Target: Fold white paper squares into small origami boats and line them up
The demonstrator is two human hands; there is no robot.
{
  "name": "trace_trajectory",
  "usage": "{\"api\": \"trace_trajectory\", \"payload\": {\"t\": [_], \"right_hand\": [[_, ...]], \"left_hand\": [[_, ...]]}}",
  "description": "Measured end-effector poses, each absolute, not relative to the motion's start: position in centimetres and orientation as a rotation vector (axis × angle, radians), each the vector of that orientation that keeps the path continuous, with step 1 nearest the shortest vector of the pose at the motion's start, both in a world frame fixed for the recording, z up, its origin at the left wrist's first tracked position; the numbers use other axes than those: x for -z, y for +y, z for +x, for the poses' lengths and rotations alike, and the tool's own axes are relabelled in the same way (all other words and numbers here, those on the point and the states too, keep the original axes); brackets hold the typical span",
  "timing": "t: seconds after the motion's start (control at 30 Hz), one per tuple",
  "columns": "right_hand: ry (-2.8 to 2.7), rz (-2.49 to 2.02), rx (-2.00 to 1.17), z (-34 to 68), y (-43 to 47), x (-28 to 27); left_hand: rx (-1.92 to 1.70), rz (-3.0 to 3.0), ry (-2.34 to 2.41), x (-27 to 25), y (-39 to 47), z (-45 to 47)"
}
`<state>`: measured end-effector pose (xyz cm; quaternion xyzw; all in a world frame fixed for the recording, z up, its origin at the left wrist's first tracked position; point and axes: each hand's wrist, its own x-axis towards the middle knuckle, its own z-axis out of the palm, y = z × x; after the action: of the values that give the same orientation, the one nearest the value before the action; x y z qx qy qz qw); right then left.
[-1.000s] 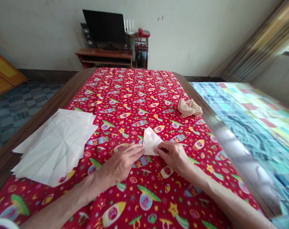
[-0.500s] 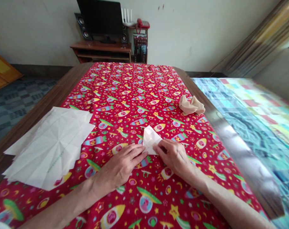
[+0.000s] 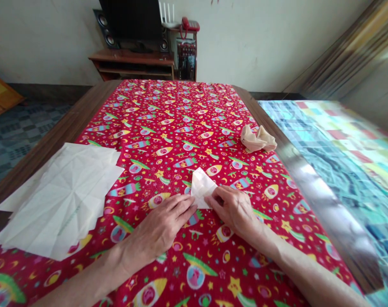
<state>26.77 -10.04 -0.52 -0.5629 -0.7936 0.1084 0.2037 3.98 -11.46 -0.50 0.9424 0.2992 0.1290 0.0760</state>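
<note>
We see a small folded paper (image 3: 201,184) in the middle of the red cloth (image 3: 177,140). At its eight o'clock, our left hand (image 3: 166,221) lies flat, fingers close together, tips touching it. At four o'clock, our right hand (image 3: 234,209) has bent fingers on its corner; we can't tell if they pinch. A paper pile (image 3: 68,196) sits at nine o'clock.

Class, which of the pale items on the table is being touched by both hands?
The small folded white paper, between the left hand and right hand; the stacked sheets and beige folded piece lie off to either side, untouched.
</note>
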Motion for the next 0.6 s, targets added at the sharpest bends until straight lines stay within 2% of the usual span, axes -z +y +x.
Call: {"api": "trace_trajectory", "payload": {"t": [0.4,0.6], "right_hand": [[-2.247,-1.558,-0.222,27.03,-10.09,0.65],[-2.334,-1.325,0.045,27.34,-10.6,0.68]], "left_hand": [[-0.455,2.894,0.894,0.34,-11.46,3.98],[-0.455,2.926,0.882,0.0,-11.45,4.19]]}}
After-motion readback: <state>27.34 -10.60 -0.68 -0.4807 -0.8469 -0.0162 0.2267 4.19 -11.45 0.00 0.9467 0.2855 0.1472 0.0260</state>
